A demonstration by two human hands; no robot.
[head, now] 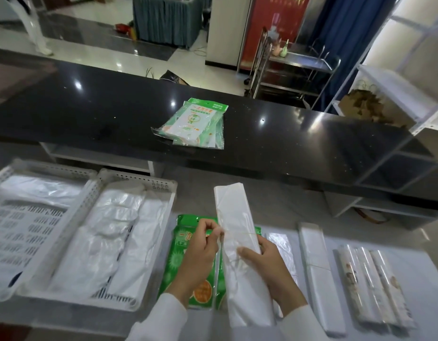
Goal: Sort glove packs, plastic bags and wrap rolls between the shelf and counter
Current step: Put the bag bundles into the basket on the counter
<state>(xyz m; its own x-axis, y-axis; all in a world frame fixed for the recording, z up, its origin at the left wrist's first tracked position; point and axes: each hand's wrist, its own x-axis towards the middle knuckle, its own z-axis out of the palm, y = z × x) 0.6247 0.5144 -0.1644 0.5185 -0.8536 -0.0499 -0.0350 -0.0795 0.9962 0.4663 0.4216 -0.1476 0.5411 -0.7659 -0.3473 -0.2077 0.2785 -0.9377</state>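
Bag bundle [237, 232] held above grey shelf [360, 254], over glove packs [181, 262]. L hand [200, 252] pinches its rubber band, R hand [264, 269] curled under mid-body. Looks light, floppy, slick film; grip w/ support mid-length, prob. near band.

Shop service area, long black counter [90, 112], white shelving [410, 94] (mostly bare), steel trolley [299, 67]
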